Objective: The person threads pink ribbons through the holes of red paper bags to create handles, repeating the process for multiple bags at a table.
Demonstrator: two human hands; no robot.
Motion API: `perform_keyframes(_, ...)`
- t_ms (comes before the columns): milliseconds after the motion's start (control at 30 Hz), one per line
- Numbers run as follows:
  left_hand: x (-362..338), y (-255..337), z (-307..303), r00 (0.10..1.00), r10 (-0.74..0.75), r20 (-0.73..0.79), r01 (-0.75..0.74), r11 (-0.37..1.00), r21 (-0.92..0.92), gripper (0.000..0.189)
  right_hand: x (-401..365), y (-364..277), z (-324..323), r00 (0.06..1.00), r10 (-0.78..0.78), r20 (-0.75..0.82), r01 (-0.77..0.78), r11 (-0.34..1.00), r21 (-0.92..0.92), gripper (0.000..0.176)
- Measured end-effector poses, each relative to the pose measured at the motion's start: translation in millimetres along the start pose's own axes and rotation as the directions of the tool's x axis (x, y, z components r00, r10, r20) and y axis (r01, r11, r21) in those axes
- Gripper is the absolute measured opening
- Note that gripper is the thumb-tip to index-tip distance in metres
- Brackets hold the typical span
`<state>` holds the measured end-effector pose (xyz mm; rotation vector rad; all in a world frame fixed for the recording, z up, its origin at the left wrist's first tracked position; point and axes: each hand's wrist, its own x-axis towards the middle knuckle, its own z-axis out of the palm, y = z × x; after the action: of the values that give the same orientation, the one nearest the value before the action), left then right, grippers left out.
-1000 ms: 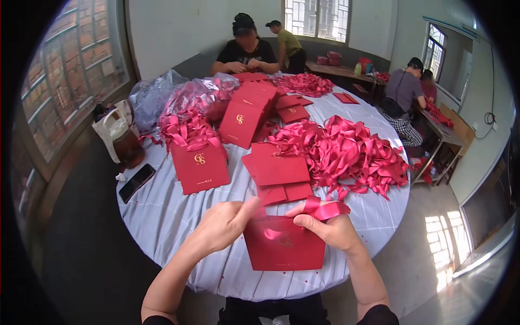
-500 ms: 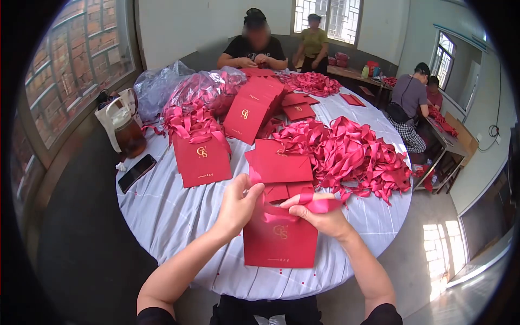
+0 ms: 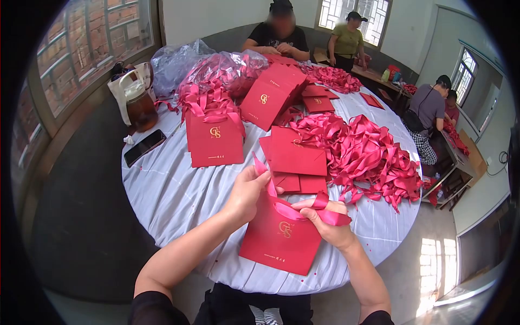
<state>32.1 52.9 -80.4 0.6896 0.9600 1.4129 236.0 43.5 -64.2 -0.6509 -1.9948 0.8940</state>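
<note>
In front of me a red paper bag with a gold monogram lies tilted near the table's front edge. A pink ribbon loops at its top edge. My left hand pinches one end of the ribbon at the bag's upper left. At the upper right, my right hand is closed on the other end, with ribbon sticking out past its fingers. Just beyond my hands lie flat red bags, overlapping one another. A big heap of pink ribbons is right of them.
Finished-looking bags with ribbon handles lie at left, near a phone and a jug of brown liquid. A stack of red bags and plastic-wrapped ribbons stand farther back. A person sits opposite; others are behind.
The bag in front of me has turned from straight to tilted. My hands hold the ribbon on both sides still. The view has shifted, and the person in green has turned.
</note>
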Motion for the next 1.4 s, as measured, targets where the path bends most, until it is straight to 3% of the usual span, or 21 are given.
perform_keyframes(67, 6.9, -1.7, -10.3, 0.996, -0.079, 0.047, 0.072, 0.987, 0.14, 0.01, -1.1, 0.6, 0.3, 0.999, 0.032, 0.01, -0.032, 0.999, 0.033, 0.016)
perform_keyframes(133, 0.9, 6.2, -12.1, 0.996, 0.087, 0.02, -0.086, 0.881, 0.465, 0.023, 0.3, -1.4, -1.1, 0.99, 0.141, -0.011, -0.139, 0.986, 0.087, 0.017)
perform_keyframes(167, -5.5, 15.7, -12.0, 0.983, 0.182, 0.022, -0.155, 0.762, 0.629, 0.027, -0.1, 0.6, -3.2, 0.987, 0.16, -0.019, -0.157, 0.981, 0.109, 0.02)
perform_keyframes(200, 12.2, -2.1, -40.7, 0.903, 0.418, 0.101, -0.324, 0.506, 0.799, 0.039, -1.1, 3.1, -3.9, 0.986, 0.164, -0.024, -0.161, 0.981, 0.11, 0.02)
perform_keyframes(300, -32.2, 33.4, -31.2, 0.999, 0.018, 0.045, -0.048, 0.465, 0.884, 0.075, -3.4, 7.8, -5.3, 0.981, 0.193, -0.017, -0.19, 0.975, 0.111, 0.027)
perform_keyframes(367, -49.1, 32.3, -27.1, 0.986, -0.155, 0.062, 0.007, 0.406, 0.914, 0.083, -3.6, 8.2, -2.6, 0.982, 0.188, -0.008, -0.186, 0.974, 0.13, 0.027)
perform_keyframes(433, -52.1, 29.7, -24.3, 0.966, -0.253, 0.053, 0.059, 0.414, 0.908, 0.081, -3.2, 8.1, -1.8, 0.984, 0.179, 0.0, -0.178, 0.973, 0.146, 0.028)
perform_keyframes(500, -54.1, 19.1, -19.7, 0.976, -0.194, 0.097, 0.06, 0.671, 0.739, 0.069, -4.3, 7.4, -2.9, 0.98, 0.201, -0.014, -0.196, 0.968, 0.158, 0.029)
perform_keyframes(533, -52.1, 16.5, -19.4, 0.976, -0.193, 0.098, 0.059, 0.673, 0.737, 0.069, -5.4, 8.3, -2.9, 0.98, 0.201, -0.013, -0.196, 0.968, 0.156, 0.029)
perform_keyframes(633, -48.3, 12.0, -13.4, 0.933, -0.25, 0.258, 0.166, 0.937, 0.306, 0.034, -5.7, 5.5, -0.8, 0.99, 0.143, 0.008, -0.143, 0.986, 0.084, 0.027)
perform_keyframes(733, -51.9, 6.4, -8.2, 0.955, -0.129, 0.266, 0.071, 0.974, 0.217, 0.028, -7.6, 6.9, 5.2, 0.989, 0.136, -0.054, -0.131, 0.987, 0.096, 0.025)
perform_keyframes(900, -63.1, 9.9, -13.1, 0.983, 0.003, 0.184, -0.067, 0.936, 0.346, 0.027, -1.1, 9.5, 16.7, 0.991, 0.128, -0.043, -0.128, 0.992, 0.016, 0.026)
perform_keyframes(967, -61.4, 20.3, -21.8, 0.989, 0.041, 0.144, -0.087, 0.939, 0.332, 0.027, 12.1, 7.9, 20.6, 0.962, 0.268, 0.051, -0.273, 0.939, 0.207, 0.021)
perform_keyframes(1033, -58.5, 45.9, -31.6, 0.977, 0.165, 0.136, -0.201, 0.925, 0.323, 0.026, 36.1, -0.4, 18.3, 0.978, 0.205, 0.041, -0.21, 0.959, 0.19, 0.024)
perform_keyframes(1100, -46.4, 75.6, -41.0, 0.928, 0.341, 0.15, -0.373, 0.838, 0.399, 0.025, 72.1, -11.9, 21.2, 0.981, 0.192, 0.019, -0.189, 0.939, 0.286, 0.023)
perform_keyframes(1167, -18.8, 106.6, -52.1, 0.791, 0.556, 0.254, -0.601, 0.631, 0.49, 0.023, 115.9, -12.2, 28.9, 0.988, 0.155, -0.01, -0.141, 0.924, 0.356, 0.022)
perform_keyframes(1200, -1.1, 119.8, -60.3, 0.788, 0.581, 0.202, -0.59, 0.62, 0.517, 0.024, 144.1, 4.9, 34.3, 0.998, -0.002, -0.063, 0.02, 0.959, 0.283, 0.022)
perform_keyframes(1233, 19.1, 129.5, -68.0, 0.796, 0.592, 0.128, -0.573, 0.669, 0.473, 0.025, 164.7, 7.4, 38.0, 0.991, 0.121, -0.064, -0.094, 0.942, 0.322, 0.029)
perform_keyframes(1267, 38.6, 138.3, -80.1, 0.788, 0.612, 0.072, -0.541, 0.631, 0.557, 0.035, 186.8, 29.7, 43.4, 0.989, 0.106, -0.106, -0.087, 0.982, 0.166, 0.033)
perform_keyframes(1333, 76.4, 144.3, -125.7, 0.816, 0.571, -0.087, -0.238, 0.47, 0.85, 0.048, 202.5, 50.2, 42.1, 0.973, 0.212, -0.096, -0.221, 0.971, -0.094, 0.041)
perform_keyframes(1400, 85.8, 127.2, -169.8, 0.811, 0.563, -0.159, -0.026, 0.306, 0.952, 0.057, 184.8, 71.2, 41.0, 0.984, 0.088, -0.153, -0.101, 0.992, -0.074, 0.036)
